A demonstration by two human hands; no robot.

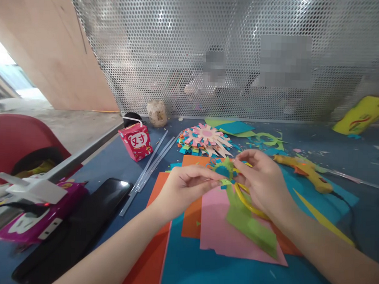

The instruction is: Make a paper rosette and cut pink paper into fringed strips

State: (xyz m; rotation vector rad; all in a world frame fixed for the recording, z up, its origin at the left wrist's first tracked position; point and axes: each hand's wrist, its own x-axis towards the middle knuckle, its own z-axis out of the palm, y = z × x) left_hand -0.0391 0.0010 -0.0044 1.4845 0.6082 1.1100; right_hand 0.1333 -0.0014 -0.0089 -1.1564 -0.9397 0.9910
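Observation:
A small green and blue paper flower (223, 171) with cut, fringed edges is held up between my two hands. My left hand (183, 187) pinches its lower left edge between thumb and fingers. On the upper right, my right hand (262, 182) grips the rim with thumb and fingertips. A yellow loop (248, 204), like a scissors handle, shows beside my right hand, partly hidden by it. Beneath lie a green paper piece (251, 231), a pink sheet (212, 238), an orange sheet (190, 216) and a large blue sheet (185, 270).
Fringed paper flowers (206, 138) are piled behind my hands. A yellow glue gun (309, 173) lies right, its cord trailing forward. Clear glue sticks (151, 169), a red drink carton (136, 142), a black phone-like slab (77, 233) and a purple power strip (62, 212) sit left. Perforated metal (180, 42) stands behind.

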